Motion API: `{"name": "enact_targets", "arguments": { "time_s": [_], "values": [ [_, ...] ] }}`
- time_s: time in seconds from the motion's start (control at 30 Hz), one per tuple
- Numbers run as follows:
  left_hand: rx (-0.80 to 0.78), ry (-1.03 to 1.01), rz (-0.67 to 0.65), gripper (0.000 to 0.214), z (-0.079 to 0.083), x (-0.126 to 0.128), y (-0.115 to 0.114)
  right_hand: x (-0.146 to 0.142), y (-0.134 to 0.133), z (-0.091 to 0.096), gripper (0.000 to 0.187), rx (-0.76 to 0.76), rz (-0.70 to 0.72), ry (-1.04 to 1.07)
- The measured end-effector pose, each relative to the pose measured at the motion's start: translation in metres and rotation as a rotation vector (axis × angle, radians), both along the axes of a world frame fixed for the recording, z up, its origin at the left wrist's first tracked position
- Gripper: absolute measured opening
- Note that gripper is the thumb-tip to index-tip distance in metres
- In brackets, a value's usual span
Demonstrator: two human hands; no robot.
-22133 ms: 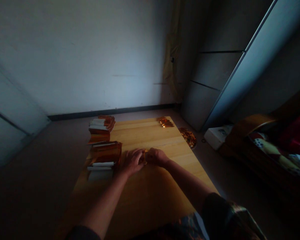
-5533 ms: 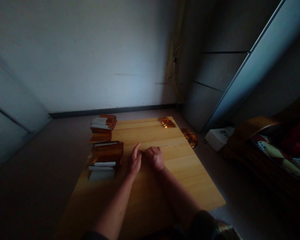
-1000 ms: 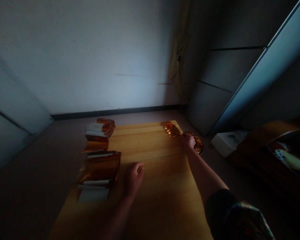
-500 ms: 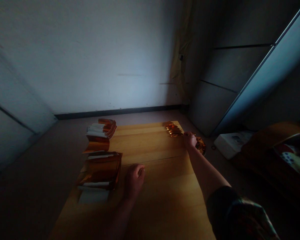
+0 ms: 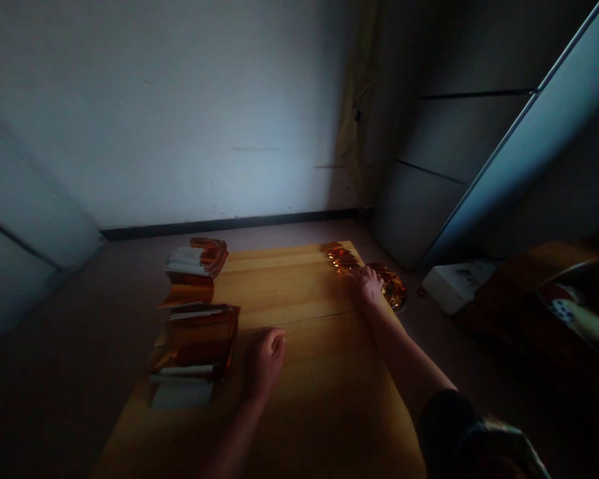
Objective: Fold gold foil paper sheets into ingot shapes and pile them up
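My left hand (image 5: pixel 265 362) rests on the wooden table (image 5: pixel 299 392) with its fingers curled in and nothing visible in them. Left of it lies a stack of copper-coloured foil sheets (image 5: pixel 194 339) with white paper edges. At the table's far right edge is my right hand (image 5: pixel 369 286), back upward, fingers loosely apart and a little blurred. Just beyond its fingertips a row of shiny folded foil pieces (image 5: pixel 340 258) lies near the far corner. More crumpled shiny foil (image 5: pixel 393 289) sits just off the right edge, partly hidden by the hand.
Another bundle of foil and white paper (image 5: pixel 197 258) lies at the table's far left corner. A white box (image 5: pixel 454 286) stands on the floor to the right, beside dark wooden furniture (image 5: pixel 509 299). A wall (image 5: pixel 219 133) rises behind the table, with grey cabinets (image 5: pixel 429 186) at right.
My right hand has drawn slightly left and nearer, from the table's edge onto its top, and its fingers look less pinched. My left hand keeps its curled pose.
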State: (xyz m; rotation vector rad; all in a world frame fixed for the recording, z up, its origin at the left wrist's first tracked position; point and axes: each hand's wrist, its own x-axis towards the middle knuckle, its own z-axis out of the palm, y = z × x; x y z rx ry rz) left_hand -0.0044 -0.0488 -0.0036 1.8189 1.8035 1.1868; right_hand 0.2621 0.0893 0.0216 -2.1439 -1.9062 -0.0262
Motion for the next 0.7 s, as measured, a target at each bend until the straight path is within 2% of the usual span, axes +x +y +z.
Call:
{"name": "enact_targets", "arguments": {
  "time_s": [0.2,0.47,0.57,0.7],
  "values": [
    [0.009,0.012,0.009,0.017,-0.001,0.001,0.000,-0.016,-0.003,0.005,0.036,-0.049,-0.026,-0.039],
    [-0.019,0.024,0.013,0.017,-0.006,-0.001,0.003,-0.013,-0.004,0.007,0.033,-0.040,-0.033,-0.044],
    [0.000,0.042,0.014,0.018,-0.007,-0.001,0.005,-0.015,-0.016,0.002,0.030,0.008,0.025,-0.043],
    [0.013,0.097,-0.012,0.016,-0.002,0.004,0.007,-0.040,-0.045,-0.016,0.027,0.100,0.223,0.080]
  ]
}}
